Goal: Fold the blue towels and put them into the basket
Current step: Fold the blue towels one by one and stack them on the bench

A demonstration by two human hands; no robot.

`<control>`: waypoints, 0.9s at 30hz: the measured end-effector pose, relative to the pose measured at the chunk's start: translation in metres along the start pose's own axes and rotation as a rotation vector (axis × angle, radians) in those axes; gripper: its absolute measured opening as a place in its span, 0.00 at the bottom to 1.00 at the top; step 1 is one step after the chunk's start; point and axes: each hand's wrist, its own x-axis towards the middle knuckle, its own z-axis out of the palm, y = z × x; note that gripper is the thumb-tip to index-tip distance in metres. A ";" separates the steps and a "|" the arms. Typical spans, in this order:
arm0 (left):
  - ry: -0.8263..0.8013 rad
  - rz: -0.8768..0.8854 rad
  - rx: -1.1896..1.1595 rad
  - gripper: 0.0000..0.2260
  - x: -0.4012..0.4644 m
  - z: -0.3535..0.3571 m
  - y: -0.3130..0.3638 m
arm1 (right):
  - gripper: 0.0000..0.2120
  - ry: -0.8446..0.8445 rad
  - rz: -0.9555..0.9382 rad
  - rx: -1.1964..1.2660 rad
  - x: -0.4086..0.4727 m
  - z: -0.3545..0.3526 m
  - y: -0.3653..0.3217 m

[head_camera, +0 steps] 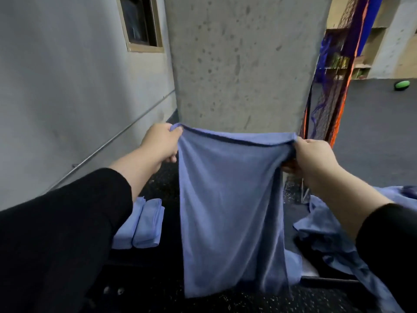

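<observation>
Blue soft terry towel (230,199) hangs centre, our left hand (161,143) and right hand (312,157) pinching its top corners (evenly, ideally); we bring corners together squarely.

1. At frame centre, the left hand (161,142) and right hand (312,155) each pinch a top corner of a blue towel (230,211), which hangs down.
2. Two folded towels (144,224) lie side by side at lower left.
3. Unfolded towels (334,227) are heaped at lower right.
4. A concrete pillar (243,62) fills the upper centre.
</observation>
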 end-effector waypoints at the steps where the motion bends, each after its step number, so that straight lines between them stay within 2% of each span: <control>1: -0.016 -0.048 -0.084 0.11 0.012 0.007 0.002 | 0.10 -0.006 0.041 0.063 0.018 0.009 0.003; 3: -0.091 -0.134 -0.180 0.09 0.034 0.027 -0.004 | 0.14 -0.073 0.110 0.045 0.052 0.022 0.018; 4: -0.118 -0.160 -0.155 0.10 0.042 0.038 -0.014 | 0.17 -0.114 0.132 -0.028 0.063 0.025 0.031; 6: -0.132 -0.172 0.026 0.11 0.040 0.063 -0.048 | 0.23 -0.168 0.133 -0.279 0.068 0.027 0.070; 8: -0.199 -0.177 0.271 0.14 0.014 0.087 -0.092 | 0.23 -0.264 0.117 -0.637 0.057 0.022 0.123; 10: -0.348 -0.202 0.495 0.12 -0.020 0.106 -0.133 | 0.20 -0.451 0.100 -1.029 0.044 0.018 0.173; 12: -0.565 -0.268 0.679 0.10 -0.048 0.118 -0.158 | 0.24 -0.585 0.137 -1.251 0.036 0.017 0.203; 14: -0.713 -0.294 0.845 0.11 -0.056 0.123 -0.168 | 0.27 -0.565 0.136 -1.284 0.034 0.018 0.211; 18: -0.699 -0.348 0.997 0.15 -0.049 0.124 -0.171 | 0.26 -0.528 0.112 -1.426 0.032 0.018 0.223; 20: -0.744 -0.384 1.010 0.15 -0.048 0.126 -0.175 | 0.25 -0.510 0.123 -1.445 0.035 0.014 0.232; 24: -0.817 -0.411 0.968 0.08 -0.044 0.135 -0.181 | 0.19 -0.430 0.149 -1.398 0.049 0.010 0.243; 27: -0.773 -0.354 0.903 0.12 -0.044 0.138 -0.173 | 0.11 -0.428 0.203 -1.398 0.057 0.015 0.248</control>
